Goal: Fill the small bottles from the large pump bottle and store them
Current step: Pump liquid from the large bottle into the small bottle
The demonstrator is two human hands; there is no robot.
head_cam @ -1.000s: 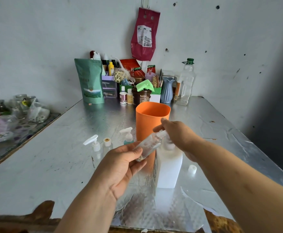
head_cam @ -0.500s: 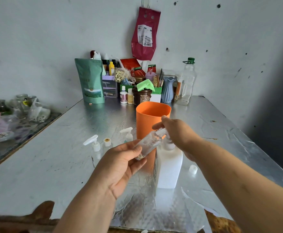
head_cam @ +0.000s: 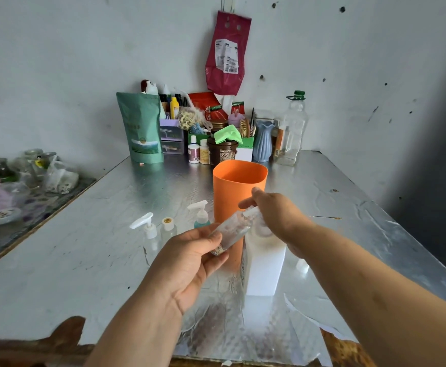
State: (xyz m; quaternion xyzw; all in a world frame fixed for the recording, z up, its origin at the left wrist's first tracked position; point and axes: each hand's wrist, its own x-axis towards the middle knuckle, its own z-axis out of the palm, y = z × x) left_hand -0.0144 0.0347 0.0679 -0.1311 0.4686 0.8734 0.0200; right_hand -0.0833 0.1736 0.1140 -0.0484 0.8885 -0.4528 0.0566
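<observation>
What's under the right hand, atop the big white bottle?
The neck of the small clear bottle, tilted in the left hand, runs in under the right hand, above the collar of the large white bottle. Its pump head and nozzle are covered.

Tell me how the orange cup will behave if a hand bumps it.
The orange cup stands tall and narrow, so a bump near its rim probably tips it. It looks like thin plastic with nothing showing above its rim, so it is likely light. On the smooth foil-covered table, a low push might skid it instead.
</observation>
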